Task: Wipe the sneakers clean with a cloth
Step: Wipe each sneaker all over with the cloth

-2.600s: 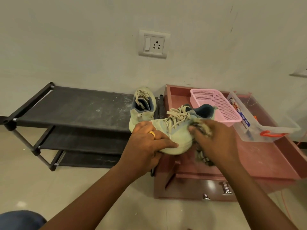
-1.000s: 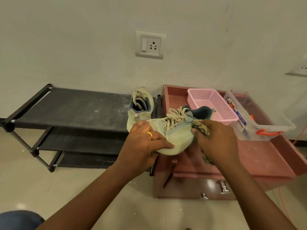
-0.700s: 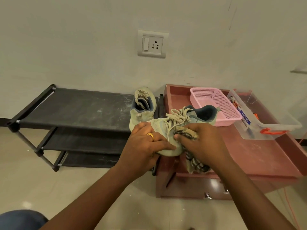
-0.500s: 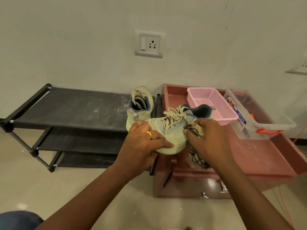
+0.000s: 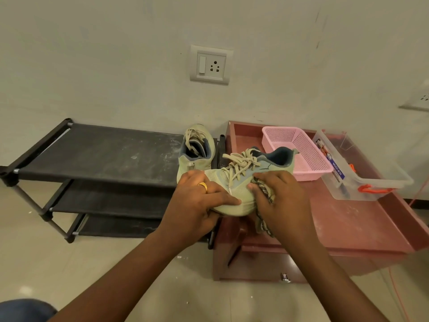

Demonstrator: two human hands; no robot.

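Sneaker [image 5: 241, 182] between gripping hands, cloth [image 5: 263, 194] rightward

Ahead of me a black shoe rack [image 5: 104, 156] stands against the wall, three fabric shelves one above another, the top one smeared with white dust. Just beside its right end is a reddish-brown cabinet [image 5: 348, 219] whose top has a raised rim. Along the back edge of that top sits a pink mesh basket [image 5: 308, 159]. A clear plastic box [image 5: 371, 180] lies just beside the basket, along the right edge, with a blue label on its side and an orange latch at its near end. I cannot make out what is in it. A metal knob [image 5: 285, 277] shows on the cabinet front. On the wall above is a white switch-and-socket plate [image 5: 210, 65].
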